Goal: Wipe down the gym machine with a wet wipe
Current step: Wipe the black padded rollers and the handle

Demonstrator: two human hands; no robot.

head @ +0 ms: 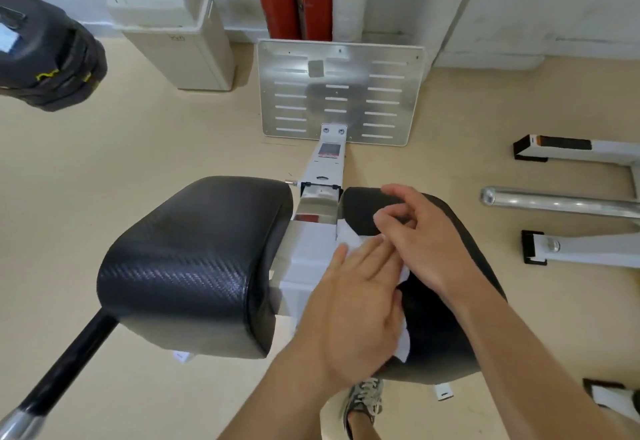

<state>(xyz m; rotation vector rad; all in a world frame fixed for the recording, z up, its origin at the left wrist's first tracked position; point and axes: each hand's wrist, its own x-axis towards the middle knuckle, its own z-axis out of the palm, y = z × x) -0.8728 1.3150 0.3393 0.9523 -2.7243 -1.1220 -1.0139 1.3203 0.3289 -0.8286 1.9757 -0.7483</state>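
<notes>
Pressing flat, the left hand (353,304) hides most of one wet wipe (347,238) lying on the rightmost of two black pads (446,335). The right hand (419,235) curls at the wipe's edge; grip unclear.

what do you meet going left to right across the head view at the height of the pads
left black pad → white centre frame → left hand flat on the wet wipe → right hand → chrome bar
</notes>
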